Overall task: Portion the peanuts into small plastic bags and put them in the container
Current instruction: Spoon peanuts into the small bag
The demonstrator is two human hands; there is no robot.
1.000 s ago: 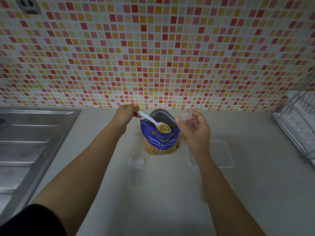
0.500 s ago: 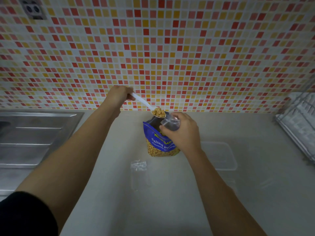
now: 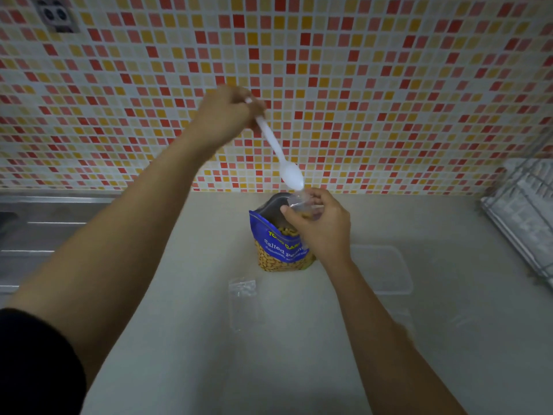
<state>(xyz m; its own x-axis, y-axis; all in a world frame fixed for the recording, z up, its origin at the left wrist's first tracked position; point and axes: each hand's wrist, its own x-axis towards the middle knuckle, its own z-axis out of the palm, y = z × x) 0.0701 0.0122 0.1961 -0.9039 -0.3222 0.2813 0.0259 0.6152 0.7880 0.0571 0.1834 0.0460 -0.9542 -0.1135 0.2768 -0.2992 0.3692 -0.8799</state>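
Note:
A blue bag of salted peanuts [image 3: 279,250] stands open on the counter. My left hand [image 3: 227,112] grips the handle of a white plastic spoon [image 3: 278,154], raised high, its bowl tipped down to the mouth of a small clear plastic bag [image 3: 299,203]. My right hand [image 3: 320,226] pinches that small bag open just above the peanut bag; a few peanuts show inside it. A clear plastic container [image 3: 386,271] sits right of the peanut bag, partly behind my right forearm.
A stack of empty small clear bags [image 3: 243,301] lies on the beige counter [image 3: 299,369] in front of the peanut bag. A steel sink drainer [image 3: 36,235] is at the left, a wire dish rack [image 3: 523,217] at the right, the tiled wall behind.
My left hand rose and tipped the spoon steeply, so the peanuts left its bowl. My right hand brought the small bag under the spoon's tip, over the peanut bag.

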